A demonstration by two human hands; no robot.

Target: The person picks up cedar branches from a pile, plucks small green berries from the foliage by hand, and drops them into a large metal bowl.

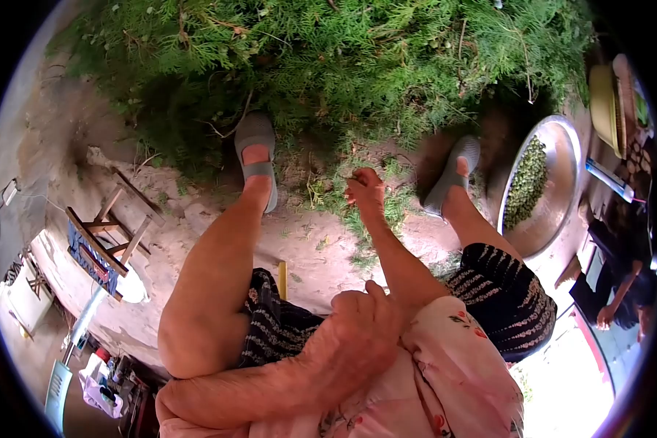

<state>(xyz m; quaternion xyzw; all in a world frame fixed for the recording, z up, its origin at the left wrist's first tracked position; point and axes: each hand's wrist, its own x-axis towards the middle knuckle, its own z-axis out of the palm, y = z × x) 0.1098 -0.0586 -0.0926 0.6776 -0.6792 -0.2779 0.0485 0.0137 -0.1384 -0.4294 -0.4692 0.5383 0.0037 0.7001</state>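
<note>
My right hand (365, 187) hangs over the ground between my two feet, near loose green sprigs (398, 212). Its fingers are curled in, and anything in them is too small to make out. Across my lap, my left hand (365, 325) is closed beside my right elbow and pink sleeve; its fingertips are partly hidden. A large pile of green conifer branches (358, 66) fills the ground ahead of my feet. To the right, a wide metal basin (562, 190) holds many small green cones or berries (527, 182).
A small wooden stool (98, 233) lies tipped at the left. A yellow basin (604, 109) stands beyond the metal one. Another person (620, 285) sits at the far right. A pink-and-white bag (101, 387) is at lower left. My grey shoes (255, 135) flank the sprigs.
</note>
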